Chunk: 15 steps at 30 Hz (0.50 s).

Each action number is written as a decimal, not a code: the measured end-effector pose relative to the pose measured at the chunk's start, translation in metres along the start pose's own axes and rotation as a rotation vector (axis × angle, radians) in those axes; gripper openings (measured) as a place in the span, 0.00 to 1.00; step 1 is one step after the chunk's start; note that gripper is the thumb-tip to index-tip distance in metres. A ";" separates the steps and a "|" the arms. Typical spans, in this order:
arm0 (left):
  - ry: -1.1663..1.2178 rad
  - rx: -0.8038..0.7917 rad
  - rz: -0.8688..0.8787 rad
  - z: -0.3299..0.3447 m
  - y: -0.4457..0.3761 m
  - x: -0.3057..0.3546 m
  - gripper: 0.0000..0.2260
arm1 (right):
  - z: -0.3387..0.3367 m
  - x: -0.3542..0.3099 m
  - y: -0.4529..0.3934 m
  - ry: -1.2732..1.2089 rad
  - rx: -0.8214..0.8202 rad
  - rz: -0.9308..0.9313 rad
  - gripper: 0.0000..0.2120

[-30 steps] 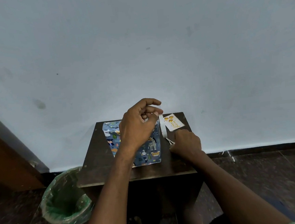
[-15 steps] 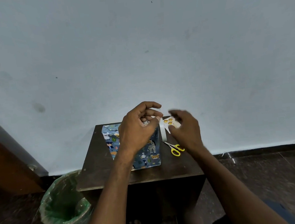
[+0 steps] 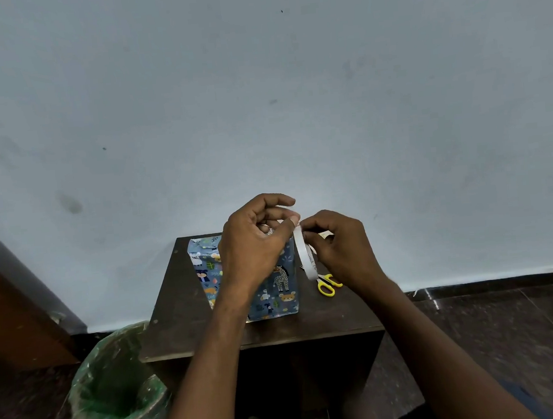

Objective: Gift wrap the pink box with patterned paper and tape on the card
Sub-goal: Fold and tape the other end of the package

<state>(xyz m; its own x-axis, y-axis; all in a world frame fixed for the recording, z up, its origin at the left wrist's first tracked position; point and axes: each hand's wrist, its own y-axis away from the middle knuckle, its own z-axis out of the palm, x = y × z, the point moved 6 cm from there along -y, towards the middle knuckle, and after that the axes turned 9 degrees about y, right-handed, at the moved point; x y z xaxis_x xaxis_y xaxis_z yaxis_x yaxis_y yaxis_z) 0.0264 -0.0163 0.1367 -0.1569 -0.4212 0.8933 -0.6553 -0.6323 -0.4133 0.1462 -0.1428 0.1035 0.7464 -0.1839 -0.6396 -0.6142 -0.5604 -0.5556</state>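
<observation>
The fingers (image 3: 290, 222) of the left hand (image 3: 255, 248) curl in above the wrapped box, thumb and forefinger pinching the top end of a white strip of tape (image 3: 307, 256). The right hand (image 3: 342, 247) meets it from the other side, its fingers bent and closed on the same upper end, so the strip hangs down between the two hands, loose at the bottom.

The box (image 3: 275, 289) stands upright on the table (image 3: 183, 304), already covered in blue paper printed with small animals — a giraffe and a bear show on the near face. Its top is partly hidden behind the left hand. On the floor to the left of the table sits a round bin (image 3: 116, 383) lined with a green plastic bag; nothing can be made out inside it.

The table is small, dark brown wood, pushed against a plain pale grey-blue wall (image 3: 291, 91) marked with a few smudges. The floor (image 3: 496, 330) is dark speckled stone, and a brown wooden panel (image 3: 13, 309) rises at the far left.

Yellow-handled scissors (image 3: 328, 283) lie on the tabletop just right of the box, partly covered by the right wrist. A pale sliver behind the right hand may be the card — too hidden to tell.
</observation>
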 end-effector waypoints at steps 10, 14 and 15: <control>-0.128 -0.112 0.005 0.004 0.001 0.002 0.15 | -0.010 -0.003 0.001 -0.319 0.077 0.141 0.11; -0.139 -0.110 0.012 0.005 0.001 0.001 0.14 | -0.013 -0.012 0.000 -0.351 0.062 0.118 0.03; -0.140 -0.109 0.013 0.005 0.001 0.001 0.15 | -0.013 -0.015 0.001 -0.332 0.065 0.102 0.02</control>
<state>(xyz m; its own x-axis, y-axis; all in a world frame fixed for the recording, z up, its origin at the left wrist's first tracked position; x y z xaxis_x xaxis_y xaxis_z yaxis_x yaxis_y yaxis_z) 0.0289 -0.0204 0.1360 -0.0661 -0.5204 0.8514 -0.7315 -0.5550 -0.3960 0.1377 -0.1511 0.1198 0.5632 0.0422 -0.8252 -0.7043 -0.4978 -0.5062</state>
